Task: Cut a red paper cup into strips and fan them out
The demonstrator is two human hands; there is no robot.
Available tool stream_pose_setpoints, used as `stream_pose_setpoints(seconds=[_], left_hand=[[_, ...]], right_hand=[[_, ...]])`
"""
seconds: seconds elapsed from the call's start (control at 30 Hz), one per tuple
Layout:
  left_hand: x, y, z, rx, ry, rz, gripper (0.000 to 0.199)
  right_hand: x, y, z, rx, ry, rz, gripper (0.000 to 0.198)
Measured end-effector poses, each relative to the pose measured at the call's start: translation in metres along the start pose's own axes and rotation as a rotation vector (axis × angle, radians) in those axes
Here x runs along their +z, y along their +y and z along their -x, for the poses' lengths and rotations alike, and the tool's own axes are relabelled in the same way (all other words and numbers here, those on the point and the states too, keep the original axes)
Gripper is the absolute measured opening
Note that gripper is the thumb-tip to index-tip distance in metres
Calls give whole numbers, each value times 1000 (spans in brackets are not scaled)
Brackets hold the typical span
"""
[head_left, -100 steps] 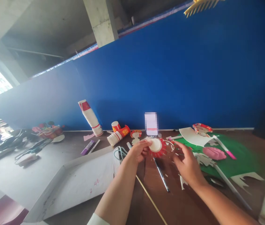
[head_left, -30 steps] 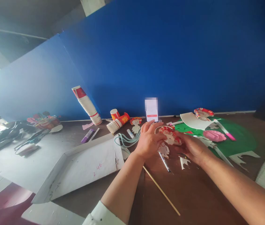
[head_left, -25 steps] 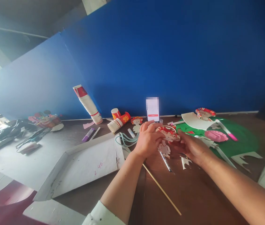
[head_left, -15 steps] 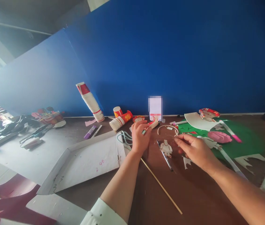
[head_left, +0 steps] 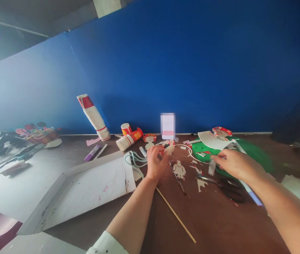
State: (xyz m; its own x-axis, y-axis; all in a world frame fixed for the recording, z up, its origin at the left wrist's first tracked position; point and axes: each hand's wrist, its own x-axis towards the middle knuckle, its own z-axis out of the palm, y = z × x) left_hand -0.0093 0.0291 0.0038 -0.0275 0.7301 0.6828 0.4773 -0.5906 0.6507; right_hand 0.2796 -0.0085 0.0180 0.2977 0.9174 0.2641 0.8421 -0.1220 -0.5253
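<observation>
My left hand (head_left: pixel 157 163) is closed on a small red-and-white paper cutout (head_left: pixel 169 149), whose lower part the fingers partly hide. My right hand (head_left: pixel 230 164) pinches a small whitish, see-through piece (head_left: pixel 211 167) over the edge of the green sheet (head_left: pixel 256 155); its exact kind is unclear. Between the hands, a white paper doll cutout (head_left: pixel 178 170) lies flat beside a slim pen (head_left: pixel 178 181). Dark-handled scissors (head_left: pixel 230 188) rest below my right hand. A white ring of paper (head_left: pixel 189 151) lies behind the doll, and a wooden stick (head_left: pixel 176 215) lies near my left forearm.
A shallow white box (head_left: pixel 86 190) stands left, with pale blue cord (head_left: pixel 135 159) at its corner. Behind it are stacked paper cups (head_left: pixel 95 120), red cups (head_left: pixel 132 137) and a purple glue stick (head_left: pixel 92 152). A blue partition (head_left: pixel 181 63) bounds the back.
My right hand has moved right, away from the doll cutout, and now pinches the whitish piece. The scissors have come into sight. My left hand keeps its cutout; the view has shifted slightly.
</observation>
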Motion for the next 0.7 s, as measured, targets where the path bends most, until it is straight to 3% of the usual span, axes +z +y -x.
stream_pose_setpoints(seconds=[0.1, 0.27, 0.47, 0.5, 0.6, 0.7], left_hand=[[-2, 3, 1, -7, -48, 46, 9], [-3, 13, 1, -287, -198, 196, 10], [1, 15, -2, -518, -311, 493, 12], [1, 14, -2, -541, -328, 533, 14], [4, 11, -1, -588, -366, 620, 23], [5, 9, 1, -610, -416, 679, 32]], right_hand=[[13, 0, 1, -19, 5, 264, 40], [25, -6, 0, 26, -109, 193, 39], [3, -30, 7, 114, -110, -44, 30], [-2, -36, 10, 119, -102, -186, 32], [-16, -56, 21, 14, 49, -521, 37], [-21, -72, 32, -108, 112, -654, 30]])
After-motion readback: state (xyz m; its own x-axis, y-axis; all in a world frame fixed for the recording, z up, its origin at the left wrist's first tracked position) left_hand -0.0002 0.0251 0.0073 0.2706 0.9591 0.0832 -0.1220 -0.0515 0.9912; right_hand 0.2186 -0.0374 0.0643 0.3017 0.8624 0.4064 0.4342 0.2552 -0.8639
